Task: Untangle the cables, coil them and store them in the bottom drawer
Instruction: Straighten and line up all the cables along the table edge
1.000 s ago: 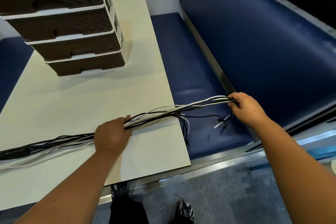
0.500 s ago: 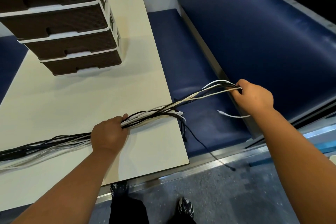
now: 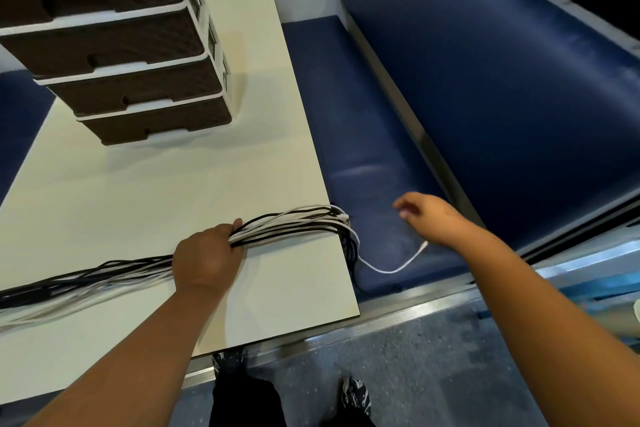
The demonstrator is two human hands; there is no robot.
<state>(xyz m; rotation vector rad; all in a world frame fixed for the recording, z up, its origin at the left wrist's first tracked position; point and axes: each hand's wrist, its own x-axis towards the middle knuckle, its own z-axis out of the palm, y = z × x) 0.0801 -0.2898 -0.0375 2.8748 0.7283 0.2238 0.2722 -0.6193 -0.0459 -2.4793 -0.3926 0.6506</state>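
Black and white cables (image 3: 287, 224) lie bunched across the lower left of the pale surface (image 3: 145, 191), their ends drooping over its right edge; one white lead (image 3: 388, 269) curls onto the blue padded seat (image 3: 363, 135). Left hand (image 3: 206, 258) has its fingers wrapped round the bundle mid-frame. Right hand (image 3: 433, 217) hovers above the seat, fingers loose, holding nothing. Brown four-drawer unit (image 3: 114, 42) stands upper left, bottom drawer (image 3: 156, 125) closed.

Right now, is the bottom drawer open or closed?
Closed. The bottom drawer sits flush with the three drawers above it in the drawer unit, and nothing of its inside shows.
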